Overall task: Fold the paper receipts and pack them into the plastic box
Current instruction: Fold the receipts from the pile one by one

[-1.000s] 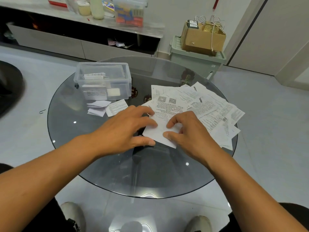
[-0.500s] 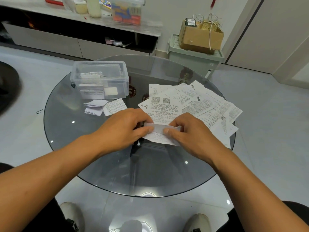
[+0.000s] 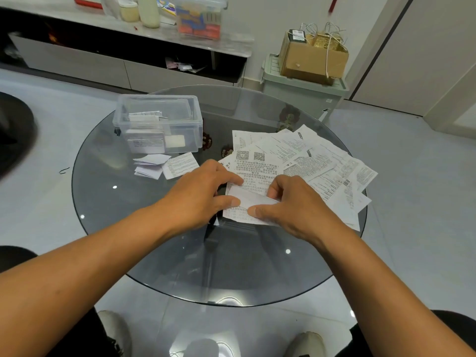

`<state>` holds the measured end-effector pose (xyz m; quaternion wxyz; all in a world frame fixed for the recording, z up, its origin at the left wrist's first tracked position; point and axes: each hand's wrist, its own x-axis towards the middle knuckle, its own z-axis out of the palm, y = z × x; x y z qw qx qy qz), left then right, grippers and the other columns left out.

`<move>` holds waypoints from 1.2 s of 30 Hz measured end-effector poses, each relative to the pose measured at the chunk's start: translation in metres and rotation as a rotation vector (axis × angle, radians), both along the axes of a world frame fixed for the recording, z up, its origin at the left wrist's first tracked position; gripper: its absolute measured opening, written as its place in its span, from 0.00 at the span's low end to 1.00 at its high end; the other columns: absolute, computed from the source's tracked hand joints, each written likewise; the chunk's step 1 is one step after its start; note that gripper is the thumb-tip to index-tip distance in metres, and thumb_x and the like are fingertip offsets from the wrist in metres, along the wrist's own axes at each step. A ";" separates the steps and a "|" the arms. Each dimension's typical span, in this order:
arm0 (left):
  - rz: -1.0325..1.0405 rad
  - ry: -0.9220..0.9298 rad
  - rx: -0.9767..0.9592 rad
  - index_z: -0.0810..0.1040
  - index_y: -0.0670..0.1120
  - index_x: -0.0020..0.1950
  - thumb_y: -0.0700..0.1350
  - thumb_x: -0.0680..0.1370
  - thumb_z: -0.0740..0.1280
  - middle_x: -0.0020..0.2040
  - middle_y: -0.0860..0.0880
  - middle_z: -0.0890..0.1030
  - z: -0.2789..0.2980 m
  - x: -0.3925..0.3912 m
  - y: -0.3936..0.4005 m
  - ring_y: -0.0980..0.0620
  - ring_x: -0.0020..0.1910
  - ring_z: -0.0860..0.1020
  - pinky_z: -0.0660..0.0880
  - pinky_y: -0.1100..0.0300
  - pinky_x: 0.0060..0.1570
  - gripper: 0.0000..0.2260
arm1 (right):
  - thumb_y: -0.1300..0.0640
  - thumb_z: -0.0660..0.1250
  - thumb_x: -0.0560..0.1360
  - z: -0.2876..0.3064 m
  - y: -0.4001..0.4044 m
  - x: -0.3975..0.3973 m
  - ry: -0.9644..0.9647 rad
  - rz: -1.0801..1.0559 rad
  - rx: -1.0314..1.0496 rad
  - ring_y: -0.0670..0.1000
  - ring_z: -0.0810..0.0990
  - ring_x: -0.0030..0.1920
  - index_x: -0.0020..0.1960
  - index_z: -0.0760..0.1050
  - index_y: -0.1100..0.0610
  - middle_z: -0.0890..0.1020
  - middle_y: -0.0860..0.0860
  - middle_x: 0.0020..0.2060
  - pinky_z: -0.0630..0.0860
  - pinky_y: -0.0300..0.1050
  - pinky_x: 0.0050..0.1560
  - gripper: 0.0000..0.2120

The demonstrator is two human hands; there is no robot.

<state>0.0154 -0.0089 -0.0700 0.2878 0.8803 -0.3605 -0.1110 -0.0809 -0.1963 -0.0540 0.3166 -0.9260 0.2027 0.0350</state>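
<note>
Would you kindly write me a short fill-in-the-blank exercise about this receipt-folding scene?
1. Both hands pinch one ____ at the table's near side.
2. The plastic box stands on a round ____ table.
3. Small folded papers lie just in ____ of the box.

Missing words: receipt; glass; front

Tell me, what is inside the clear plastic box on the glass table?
Through the clear plastic box a few folded receipts show, standing toward its left side, and the right part looks empty. Labels on the front wall cover the lower part, so the bottom cannot be seen.
</note>
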 end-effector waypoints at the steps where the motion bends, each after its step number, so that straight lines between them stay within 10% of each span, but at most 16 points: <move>1: -0.002 0.002 0.005 0.76 0.59 0.68 0.54 0.78 0.72 0.60 0.57 0.70 0.000 0.000 0.000 0.56 0.47 0.75 0.75 0.55 0.54 0.19 | 0.45 0.80 0.67 0.000 0.001 -0.001 -0.016 0.011 0.006 0.51 0.79 0.45 0.46 0.73 0.51 0.80 0.48 0.46 0.77 0.52 0.44 0.18; 12: 0.093 0.138 -0.303 0.77 0.56 0.44 0.50 0.76 0.75 0.36 0.54 0.79 -0.001 -0.001 0.002 0.59 0.33 0.74 0.71 0.68 0.34 0.07 | 0.50 0.73 0.78 0.003 0.008 -0.005 -0.318 -0.006 0.085 0.47 0.79 0.43 0.55 0.72 0.45 0.79 0.44 0.44 0.78 0.46 0.42 0.11; 22: 0.075 0.341 -0.466 0.83 0.49 0.50 0.40 0.80 0.71 0.38 0.50 0.85 0.006 -0.010 -0.001 0.54 0.38 0.84 0.80 0.59 0.43 0.04 | 0.35 0.65 0.77 0.005 0.026 -0.008 -0.413 0.112 0.188 0.39 0.76 0.51 0.45 0.78 0.45 0.76 0.41 0.51 0.69 0.28 0.47 0.14; 30: -0.077 0.586 -0.396 0.82 0.50 0.59 0.42 0.75 0.76 0.50 0.47 0.86 0.022 -0.008 0.009 0.49 0.49 0.85 0.81 0.59 0.54 0.14 | 0.57 0.80 0.72 0.003 0.017 -0.003 -0.533 -0.018 0.419 0.46 0.81 0.38 0.51 0.80 0.48 0.83 0.45 0.37 0.80 0.45 0.43 0.12; 36: 0.149 0.433 -0.402 0.84 0.47 0.51 0.42 0.81 0.69 0.35 0.47 0.84 0.023 -0.003 0.007 0.54 0.34 0.82 0.80 0.64 0.39 0.04 | 0.57 0.70 0.81 0.000 0.022 -0.001 -0.468 -0.028 0.529 0.50 0.86 0.40 0.50 0.84 0.55 0.87 0.51 0.39 0.82 0.44 0.42 0.05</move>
